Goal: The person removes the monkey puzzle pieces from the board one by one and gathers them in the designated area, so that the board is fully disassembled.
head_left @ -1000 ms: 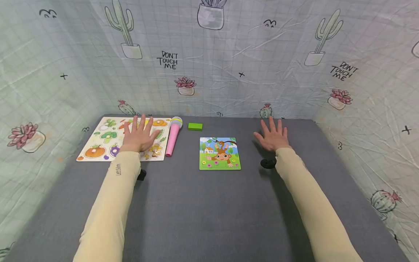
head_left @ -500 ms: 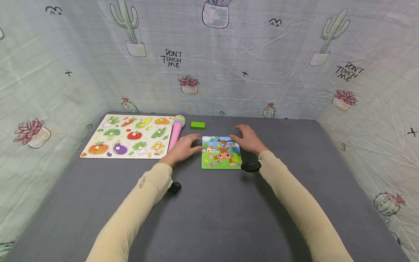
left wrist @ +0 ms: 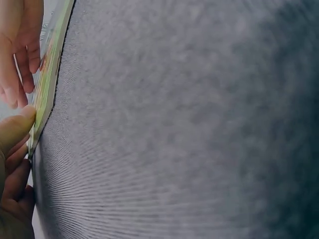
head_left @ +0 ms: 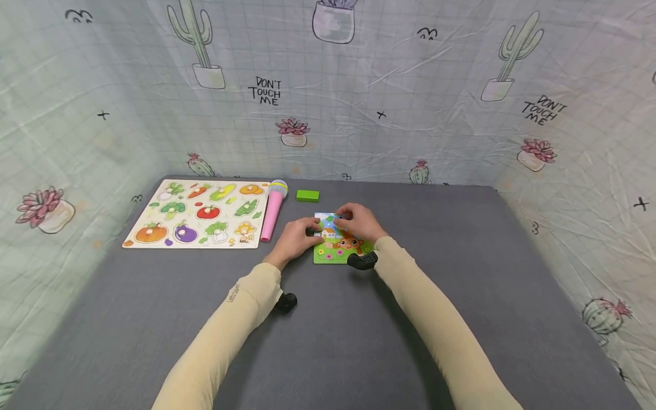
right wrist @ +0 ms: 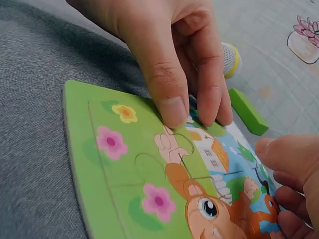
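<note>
A small jigsaw puzzle [head_left: 333,255] with a monkey picture lies flat on the table between both hands. My left hand [head_left: 298,239] holds its left side, thumb on the printed face and fingers bent at the edge; the right wrist view shows this thumb [right wrist: 173,110] beside the monkey's raised hand. My right hand [head_left: 360,221] is over the puzzle's upper right part, thumb and fingers bent down and apart in the right wrist view, with nothing seen between them. It covers part of the picture. The left wrist view shows the puzzle [left wrist: 50,84] edge-on.
A vegetable peg puzzle board [head_left: 176,242] lies at the back left. Beside it are a pink toy microphone [head_left: 274,210] and a green block [head_left: 307,196]. A patterned cloth [head_left: 359,114] encloses the grey table [head_left: 328,330] at the back and sides.
Both hands have moved inward from spread palms at either side to the jigsaw puzzle. The left hand has come to its left edge, the right hand over its upper right part.
</note>
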Tool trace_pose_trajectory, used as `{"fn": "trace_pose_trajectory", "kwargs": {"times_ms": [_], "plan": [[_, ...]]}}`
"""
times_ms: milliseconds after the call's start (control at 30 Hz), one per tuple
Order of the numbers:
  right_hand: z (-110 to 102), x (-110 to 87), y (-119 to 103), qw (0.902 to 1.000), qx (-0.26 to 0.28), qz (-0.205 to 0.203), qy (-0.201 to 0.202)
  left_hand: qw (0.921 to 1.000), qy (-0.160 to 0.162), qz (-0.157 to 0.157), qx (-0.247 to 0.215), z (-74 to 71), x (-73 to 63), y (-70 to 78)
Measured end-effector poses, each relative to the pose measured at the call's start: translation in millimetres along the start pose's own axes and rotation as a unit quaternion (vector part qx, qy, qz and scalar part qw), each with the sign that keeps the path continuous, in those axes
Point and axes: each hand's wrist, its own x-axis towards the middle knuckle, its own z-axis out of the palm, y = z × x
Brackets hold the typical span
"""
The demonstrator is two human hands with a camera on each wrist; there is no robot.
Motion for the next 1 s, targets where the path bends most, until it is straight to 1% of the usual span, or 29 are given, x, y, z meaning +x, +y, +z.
{"fn": "trace_pose_trajectory", "kwargs": {"times_ms": [167,300,400,533,800,1000], "plan": [[6,7.1,-4,0.9997,-0.023,-0.006,-0.004,0.9998,0.01,-0.017,-0.006,0.8,-1.0,1.2],[10,11.0,-7,0.9985,-0.05,-0.018,-0.015,0.9998,0.015,-0.014,-0.001,2.5,-0.6,1.6],[12,12.7,-9,0.996,-0.079,-0.037,-0.02,0.9998,0.019,-0.009,0.003,3.2,-0.5,1.3],[15,15.9,-11,0.9929,-0.103,-0.052,-0.028,0.9998,0.02,-0.01,0.002,2.7,-0.6,1.7],[15,16.9,-14,0.9917,-0.11,-0.048,-0.046,0.9998,0.009,-0.019,-0.001,0.9,-0.4,3.7],[15,17.0,-15,0.9923,-0.105,-0.051,-0.042,0.9998,0.01,-0.018,0.001,-0.3,0.0,5.1]]}}
